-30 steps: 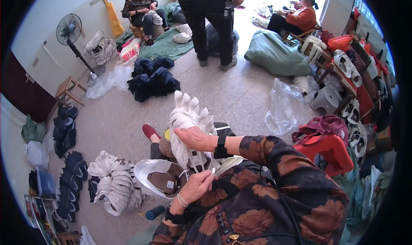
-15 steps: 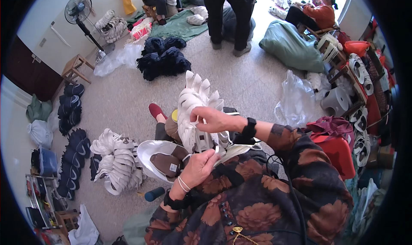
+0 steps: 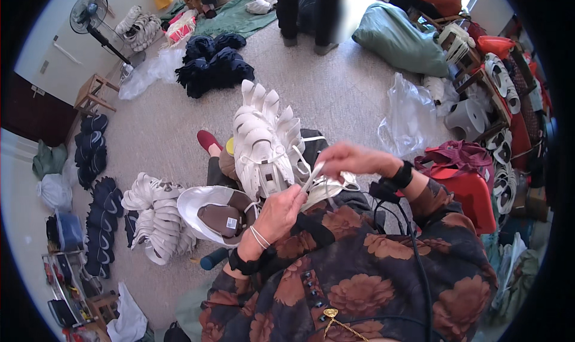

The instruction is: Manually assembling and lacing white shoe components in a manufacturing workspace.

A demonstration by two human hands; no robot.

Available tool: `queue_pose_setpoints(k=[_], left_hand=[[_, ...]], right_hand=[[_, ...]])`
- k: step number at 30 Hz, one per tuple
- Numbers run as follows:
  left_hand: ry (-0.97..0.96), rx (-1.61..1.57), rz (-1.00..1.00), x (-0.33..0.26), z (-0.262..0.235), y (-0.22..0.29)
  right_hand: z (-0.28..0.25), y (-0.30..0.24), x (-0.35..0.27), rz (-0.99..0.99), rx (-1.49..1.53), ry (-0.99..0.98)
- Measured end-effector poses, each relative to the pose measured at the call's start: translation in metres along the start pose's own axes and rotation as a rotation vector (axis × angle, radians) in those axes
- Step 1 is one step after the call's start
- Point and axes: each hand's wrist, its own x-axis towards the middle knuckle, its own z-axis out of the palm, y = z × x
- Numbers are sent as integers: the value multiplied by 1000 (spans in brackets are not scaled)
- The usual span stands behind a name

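Note:
A white shoelace [image 3: 314, 175] runs between my two hands, pinched in the fingers of each. My left hand [image 3: 277, 215] grips its lower end, just below a stack of white shoe uppers [image 3: 259, 137] in front of me. My right hand [image 3: 353, 161], slightly blurred, is closed on the upper part, to the right of the stack. The nearest upper in the stack has lace through its eyelets. Beside my left wrist, a white upper with a brown lining [image 3: 223, 215] lies with its opening upward. A bundle of loose white laces [image 3: 329, 189] rests under my right hand.
Another pile of white uppers [image 3: 159, 219] lies on the floor at left, with rows of dark uppers [image 3: 103, 225] beyond. A dark bundle [image 3: 215, 63] and a clear plastic bag [image 3: 410, 117] lie ahead. A red stool [image 3: 467, 192] stands at right. People are at the far side.
My right hand has moved right, away from the front of the stack, and now pulls at the lace. My left hand stays low by the stack. The whole view has shifted slightly.

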Motion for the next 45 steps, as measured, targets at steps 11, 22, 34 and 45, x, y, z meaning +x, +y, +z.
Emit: queue_pose_setpoints(k=[11,22,34,45], left_hand=[[-102,-291,-74,-17,-7,22],[-97,-346,-87,-28,-10,20],[-60,-348,-20,-19,-12,23],[-40,-551,-148,-33,-21,41]], right_hand=[[-5,60,42,-290,-659,392],[11,55,95,-411,-891,230],[5,25,102,-345,-476,162],[14,37,176,-441,-899,528]])
